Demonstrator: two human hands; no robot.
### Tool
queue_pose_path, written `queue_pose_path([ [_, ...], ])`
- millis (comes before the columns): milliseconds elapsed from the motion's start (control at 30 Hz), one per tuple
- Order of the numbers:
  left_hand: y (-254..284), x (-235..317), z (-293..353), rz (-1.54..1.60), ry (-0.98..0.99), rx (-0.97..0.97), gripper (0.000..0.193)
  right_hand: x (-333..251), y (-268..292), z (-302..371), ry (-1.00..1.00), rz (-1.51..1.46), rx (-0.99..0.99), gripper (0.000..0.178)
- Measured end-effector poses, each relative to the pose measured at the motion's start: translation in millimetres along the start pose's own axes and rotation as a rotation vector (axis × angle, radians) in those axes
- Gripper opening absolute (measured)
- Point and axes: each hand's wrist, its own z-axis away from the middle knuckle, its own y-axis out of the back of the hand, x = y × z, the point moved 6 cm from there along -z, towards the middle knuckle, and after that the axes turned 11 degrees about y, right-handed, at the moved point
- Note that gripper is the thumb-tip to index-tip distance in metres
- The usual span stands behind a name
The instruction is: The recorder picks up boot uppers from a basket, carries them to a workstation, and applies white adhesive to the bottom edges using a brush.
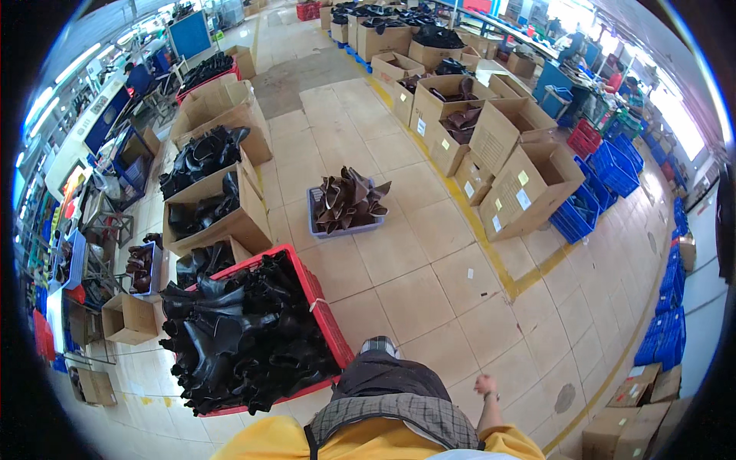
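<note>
My right hand (484,384) hangs low at my right side over the tiled floor, its fingers curled in and nothing visible in them. A band circles its wrist. My left hand is out of view. Close on my left stands a red crate (314,295) heaped with black leather shoe uppers (238,337). On the floor ahead, a lavender plastic basket (349,230) holds a pile of brown leather pieces (346,201). Neither hand touches these.
Cardboard boxes (249,215) of black uppers line the left. More tall boxes (529,192) stand along a yellow floor line (491,257) on the right. Blue crates (663,337) stack by the right wall. Workbenches run at both sides, with people at the far right.
</note>
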Motion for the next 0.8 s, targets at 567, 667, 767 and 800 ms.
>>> queue_pose_path([
  [567,43,212,-118,0.768,-0.042,0.121,0.048,-400,-45,-220,0.048,0.239,-0.339,0.037],
  [667,100,268,-135,1.067,0.026,0.169,0.048,-416,-52,-271,-0.101,0.247,-0.355,0.034],
  [767,154,346,-115,0.816,-0.398,0.225,0.035,-438,-85,-354,-0.105,0.289,-0.405,0.032],
  [800,177,363,-119,0.657,-0.214,0.41,0.038,-454,-100,-393,-0.078,0.338,-0.382,0.032],
])
